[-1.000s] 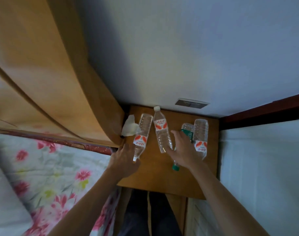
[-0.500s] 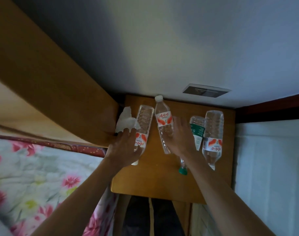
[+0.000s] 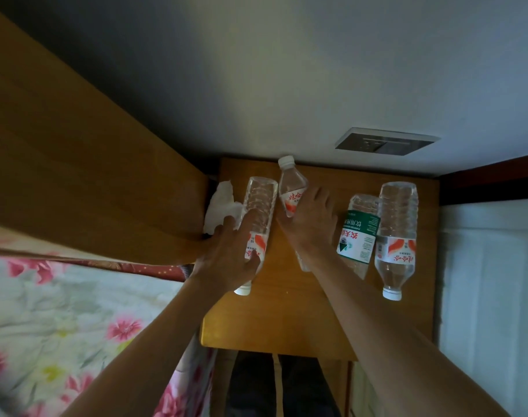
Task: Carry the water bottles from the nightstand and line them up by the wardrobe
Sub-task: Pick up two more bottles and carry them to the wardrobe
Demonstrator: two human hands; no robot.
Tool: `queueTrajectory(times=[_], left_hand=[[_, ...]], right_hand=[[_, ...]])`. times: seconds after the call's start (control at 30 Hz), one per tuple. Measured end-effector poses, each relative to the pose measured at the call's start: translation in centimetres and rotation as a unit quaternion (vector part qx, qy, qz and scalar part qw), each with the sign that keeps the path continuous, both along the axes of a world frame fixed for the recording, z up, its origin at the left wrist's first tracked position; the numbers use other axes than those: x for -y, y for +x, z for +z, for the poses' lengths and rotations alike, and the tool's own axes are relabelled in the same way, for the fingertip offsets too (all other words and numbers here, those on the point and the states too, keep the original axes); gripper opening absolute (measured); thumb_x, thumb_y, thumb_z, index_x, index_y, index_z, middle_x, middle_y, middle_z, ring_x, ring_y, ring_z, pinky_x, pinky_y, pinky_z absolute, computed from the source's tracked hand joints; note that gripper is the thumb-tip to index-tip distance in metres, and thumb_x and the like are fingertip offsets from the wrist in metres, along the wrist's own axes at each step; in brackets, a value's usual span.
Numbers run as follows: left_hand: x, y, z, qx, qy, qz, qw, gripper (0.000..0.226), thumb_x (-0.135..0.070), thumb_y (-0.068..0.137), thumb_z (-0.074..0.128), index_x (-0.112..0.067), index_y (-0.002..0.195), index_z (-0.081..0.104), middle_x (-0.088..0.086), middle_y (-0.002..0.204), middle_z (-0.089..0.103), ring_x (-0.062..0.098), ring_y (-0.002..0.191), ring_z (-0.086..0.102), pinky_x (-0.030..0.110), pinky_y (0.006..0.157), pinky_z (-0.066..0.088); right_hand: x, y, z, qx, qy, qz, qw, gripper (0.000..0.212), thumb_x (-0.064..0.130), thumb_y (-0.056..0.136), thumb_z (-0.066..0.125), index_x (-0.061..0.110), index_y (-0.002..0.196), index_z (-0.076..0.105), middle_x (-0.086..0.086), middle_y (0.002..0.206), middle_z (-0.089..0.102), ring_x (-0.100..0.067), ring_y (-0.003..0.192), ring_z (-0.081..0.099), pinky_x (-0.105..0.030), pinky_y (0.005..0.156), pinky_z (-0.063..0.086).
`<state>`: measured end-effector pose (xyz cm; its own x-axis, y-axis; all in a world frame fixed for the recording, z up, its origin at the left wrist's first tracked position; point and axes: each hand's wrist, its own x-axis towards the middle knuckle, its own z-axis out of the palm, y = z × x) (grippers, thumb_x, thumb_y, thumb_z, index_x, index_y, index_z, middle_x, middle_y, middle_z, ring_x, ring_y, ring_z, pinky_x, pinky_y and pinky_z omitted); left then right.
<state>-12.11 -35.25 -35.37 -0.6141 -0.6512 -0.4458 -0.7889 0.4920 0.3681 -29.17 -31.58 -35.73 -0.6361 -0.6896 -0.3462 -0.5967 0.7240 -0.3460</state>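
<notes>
fingers (image 3: pixel 248 220) on left hand (image 3: pixel 226 260) and right hand (image 3: pixel 310 224) clasp ribbed clear plastic bottles (image 3: pixel 261 200) (image 3: pixel 291 185) on wooden nightstand (image 3: pixel 286 314).

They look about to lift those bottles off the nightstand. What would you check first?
1. Left hand grips the leftmost bottle, thumb across its label: ok.
2. Right hand closed round the second bottle: cannot tell; it lies over the bottle.
3. Caps on those two bottles: ok, white caps show on both.
4. Crumpled tissue clear of the left fingertips: cannot tell; they lie right against it.
5. Green-label bottle and rightmost bottle lying flat on the nightstand, in neither hand: ok.
</notes>
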Motion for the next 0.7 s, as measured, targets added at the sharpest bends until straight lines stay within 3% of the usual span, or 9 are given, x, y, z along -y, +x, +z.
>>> queueTrajectory(times=[0.13,0.33,0.47,0.6,0.7], left_hand=[[0.2,0.1,0.1,-0.026,0.002,-0.003,1.0,0.079,-0.041,0.083,0.061,-0.029,0.143,0.012,0.011,0.13,0.047,0.025,0.104,0.058,0.037,0.071,0.059],[0.6,0.4,-0.1,-0.01,0.019,-0.019,1.0,0.084,-0.044,0.078,0.059,-0.022,0.15,0.022,0.009,0.131,0.046,0.023,0.108,0.058,0.037,0.074,0.059],[1.0,0.2,-0.3,0.01,0.031,-0.044,0.998,0.098,-0.039,0.078,0.075,-0.033,0.146,0.005,0.011,0.136,0.039,0.026,0.114,0.055,0.044,0.078,0.059],[1.3,-0.2,-0.6,0.028,0.01,-0.067,0.997,0.104,-0.023,0.08,0.076,-0.039,0.148,-0.001,0.011,0.145,0.024,0.029,0.12,0.05,0.044,0.084,0.057],[1.9,-1.7,-0.1,0.097,-0.015,-0.128,0.987,0.08,-0.043,0.094,0.057,-0.032,0.152,0.003,0.013,0.151,0.028,0.036,0.127,0.045,0.048,0.097,0.047]], right_hand=[[0.7,-0.4,-0.3,0.01,0.024,-0.004,1.0,0.074,0.059,0.088,0.061,0.009,0.137,0.037,-0.012,0.135,0.046,-0.028,0.122,0.047,-0.04,0.095,0.042],[0.4,-0.9,-0.4,0.032,0.006,-0.013,0.999,0.078,0.059,0.083,0.068,0.01,0.136,0.038,-0.012,0.132,0.048,-0.027,0.12,0.049,-0.039,0.094,0.045],[0.1,-1.2,0.0,0.04,-0.001,-0.019,0.999,0.078,0.058,0.083,0.068,0.009,0.136,0.038,-0.012,0.132,0.048,-0.027,0.12,0.048,-0.04,0.094,0.045],[-0.3,-1.4,0.2,0.04,-0.009,-0.021,0.999,0.074,0.054,0.084,0.069,0.008,0.134,0.04,-0.011,0.128,0.049,-0.027,0.117,0.049,-0.037,0.092,0.044],[-0.8,-1.3,0.4,0.036,-0.023,-0.015,0.999,0.074,0.057,0.083,0.068,0.009,0.132,0.041,-0.01,0.126,0.05,-0.025,0.115,0.049,-0.036,0.092,0.045]])
